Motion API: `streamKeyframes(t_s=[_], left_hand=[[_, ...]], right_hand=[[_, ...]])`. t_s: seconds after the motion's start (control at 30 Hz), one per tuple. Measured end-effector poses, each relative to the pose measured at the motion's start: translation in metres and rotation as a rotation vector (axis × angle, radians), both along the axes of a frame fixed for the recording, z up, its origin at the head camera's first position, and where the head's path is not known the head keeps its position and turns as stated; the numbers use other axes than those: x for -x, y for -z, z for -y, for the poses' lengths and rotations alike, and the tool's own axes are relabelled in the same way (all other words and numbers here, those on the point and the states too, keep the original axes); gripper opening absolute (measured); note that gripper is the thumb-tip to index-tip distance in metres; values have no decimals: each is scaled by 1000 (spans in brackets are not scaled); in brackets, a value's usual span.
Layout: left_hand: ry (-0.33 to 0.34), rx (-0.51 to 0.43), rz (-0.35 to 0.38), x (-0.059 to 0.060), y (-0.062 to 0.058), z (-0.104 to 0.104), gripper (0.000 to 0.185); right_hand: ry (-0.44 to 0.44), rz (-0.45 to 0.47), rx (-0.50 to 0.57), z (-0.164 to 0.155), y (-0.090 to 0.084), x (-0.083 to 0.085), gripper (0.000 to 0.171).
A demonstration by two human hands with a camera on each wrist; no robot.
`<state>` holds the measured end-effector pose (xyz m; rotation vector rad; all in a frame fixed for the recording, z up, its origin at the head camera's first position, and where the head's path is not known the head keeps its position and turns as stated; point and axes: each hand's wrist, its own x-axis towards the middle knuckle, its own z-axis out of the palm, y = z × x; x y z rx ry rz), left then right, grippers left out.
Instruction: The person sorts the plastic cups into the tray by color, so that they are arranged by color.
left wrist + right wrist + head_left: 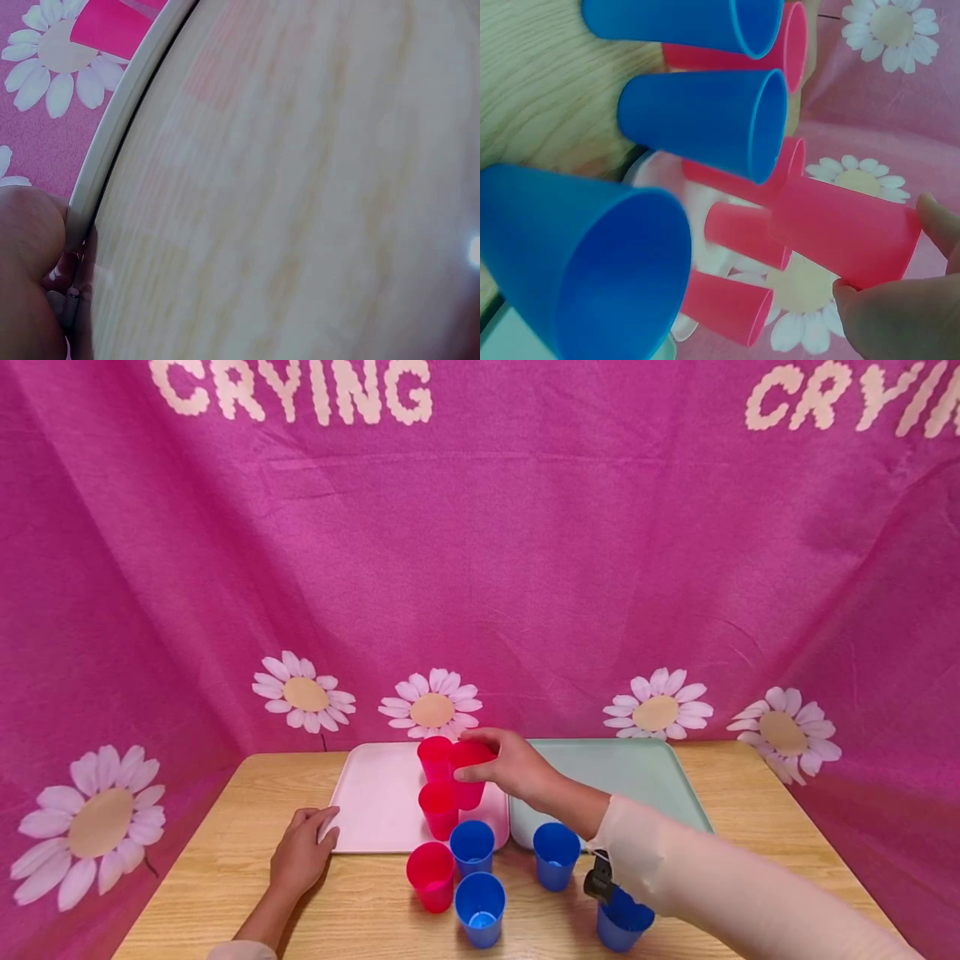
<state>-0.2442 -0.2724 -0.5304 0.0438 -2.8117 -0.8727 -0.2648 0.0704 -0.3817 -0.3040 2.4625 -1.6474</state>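
Note:
My right hand (480, 758) grips a red cup (471, 777) by its rim, just above the back right of the pink tray (371, 797). In the right wrist view, thumb and fingertips (889, 315) pinch that red cup (840, 229). Two more red cups (435, 756) (438, 810) stand on the pink tray beside it. A third red cup (431, 877) stands on the table in front. My left hand (315, 835) lies on the table and holds the pink tray's front left corner. Its thumb (26, 247) presses the tray rim (120, 120).
Several blue cups stand on the wooden table (225, 827) near the front: (472, 847), (480, 908), (556, 856), and one (622, 925) partly under my right sleeve. A pale green tray (637, 768) lies right of the pink one. A pink daisy cloth hangs behind.

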Motion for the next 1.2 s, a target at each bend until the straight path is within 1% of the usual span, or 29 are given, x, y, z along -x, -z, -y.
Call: streamKeyframes(t_s=[0.4,0.67,0.9,1.1,1.2], left_hand=[[3,-6,11,0,0,1,41],[0,-3,5,1,0,1,41],[3,5,4,1,1,2,40],[2,14,10,2,0,1,40],[-1,14,10,1,0,1,40]], right_hand=[[11,24,35,-14,5,10,68],[10,11,-8,-21,10,19,68],[14,26,-31,-24,18,24,69],[26,60,-56,-27,26,27,68],[23,58,-77,-28,29,28,69]])
